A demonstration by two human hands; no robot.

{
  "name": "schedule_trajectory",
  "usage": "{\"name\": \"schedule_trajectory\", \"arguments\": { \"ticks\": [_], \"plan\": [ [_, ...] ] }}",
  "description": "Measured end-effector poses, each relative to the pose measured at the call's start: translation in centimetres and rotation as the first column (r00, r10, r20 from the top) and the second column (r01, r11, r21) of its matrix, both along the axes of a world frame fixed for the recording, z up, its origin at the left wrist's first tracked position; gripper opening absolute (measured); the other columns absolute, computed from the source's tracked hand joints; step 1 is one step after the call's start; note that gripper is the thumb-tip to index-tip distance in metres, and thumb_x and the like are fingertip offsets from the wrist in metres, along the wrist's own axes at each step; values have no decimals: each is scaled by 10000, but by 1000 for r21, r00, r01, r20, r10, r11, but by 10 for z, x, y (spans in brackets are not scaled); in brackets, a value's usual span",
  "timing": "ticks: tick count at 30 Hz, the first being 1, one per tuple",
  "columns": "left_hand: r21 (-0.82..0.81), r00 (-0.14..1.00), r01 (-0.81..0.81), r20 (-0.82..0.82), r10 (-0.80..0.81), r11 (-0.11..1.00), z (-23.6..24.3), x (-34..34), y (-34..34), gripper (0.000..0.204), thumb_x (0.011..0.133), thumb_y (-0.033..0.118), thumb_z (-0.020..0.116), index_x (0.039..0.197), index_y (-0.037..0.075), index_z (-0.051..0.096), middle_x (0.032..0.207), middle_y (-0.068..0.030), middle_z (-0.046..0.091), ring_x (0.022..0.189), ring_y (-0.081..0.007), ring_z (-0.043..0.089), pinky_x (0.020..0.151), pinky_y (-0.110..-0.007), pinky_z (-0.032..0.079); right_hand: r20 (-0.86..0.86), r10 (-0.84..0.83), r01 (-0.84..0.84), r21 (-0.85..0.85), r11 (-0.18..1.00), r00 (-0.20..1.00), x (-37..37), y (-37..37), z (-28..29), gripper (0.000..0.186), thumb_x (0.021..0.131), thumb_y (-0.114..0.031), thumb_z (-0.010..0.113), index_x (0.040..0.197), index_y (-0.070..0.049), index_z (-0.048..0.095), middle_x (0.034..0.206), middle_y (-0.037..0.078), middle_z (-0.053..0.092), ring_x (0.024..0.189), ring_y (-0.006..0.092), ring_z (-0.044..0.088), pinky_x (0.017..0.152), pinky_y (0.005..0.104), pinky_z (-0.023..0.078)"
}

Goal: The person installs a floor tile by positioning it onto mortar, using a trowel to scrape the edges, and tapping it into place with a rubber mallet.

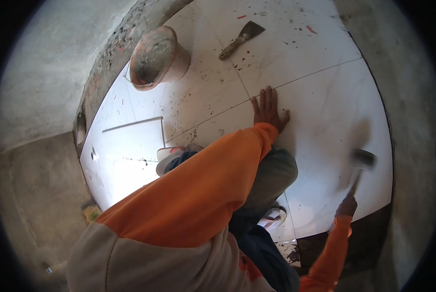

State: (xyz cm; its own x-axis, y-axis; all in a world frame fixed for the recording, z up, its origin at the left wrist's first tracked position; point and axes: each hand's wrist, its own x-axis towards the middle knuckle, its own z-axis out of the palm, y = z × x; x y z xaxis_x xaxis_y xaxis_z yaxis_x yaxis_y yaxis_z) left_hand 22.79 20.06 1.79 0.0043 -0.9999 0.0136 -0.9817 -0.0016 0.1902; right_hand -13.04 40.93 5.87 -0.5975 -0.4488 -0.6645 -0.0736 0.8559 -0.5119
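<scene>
My left hand (268, 113) lies flat on the white floor tiles (325, 109), its fingers spread across a joint line. At the right, my right hand (346, 206) is wrapped round the handle of a mallet (363, 158) with a dark head. The mallet's head is blurred and hangs over the tile near its right edge, with a shadow beside it; whether it touches the tile I cannot tell. Beyond my left hand lies a scraper (242, 40) with a wide dark blade and a worn handle.
A round mortar-stained bucket (159, 58) holding grey mortar stands at the far left. Bare grey walls (47, 82) border the tiles. A dark untiled strip (364, 238) runs along the near right edge. A thin angled bar (135, 124) lies on the left tiles. Mortar crumbs dot the surface.
</scene>
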Motion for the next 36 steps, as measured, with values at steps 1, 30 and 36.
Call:
{"name": "schedule_trajectory", "arguments": {
  "ticks": [1,30,36],
  "plan": [
    [1,999,1,43,-1,1000,-2,6,2,776,825,478,474,1395,15,223,1475,-150,181,1365,-324,153,1083,-540,106,-64,421,-415,91,905,905,-2,8,1,544,907,-466,446,661,12,532,512,98,471,497,284,499,531,416,426],
    [119,537,-38,-835,120,992,3,172,-60,377,881,299,542,1061,8,383,925,-164,531,785,-292,552,709,-384,455,-355,922,-923,280,264,156,216,-69,44,448,795,-88,559,1235,-52,487,1152,168,543,1061,293,532,927,385,422],
    [212,258,417,-960,109,884,32,159,77,365,885,123,527,1191,2,369,880,-195,577,762,-281,582,669,-369,454,-119,632,-643,-138,753,766,434,-230,70,387,876,-259,512,1143,3,413,791,206,605,731,342,614,623,391,498]
  ]
}}
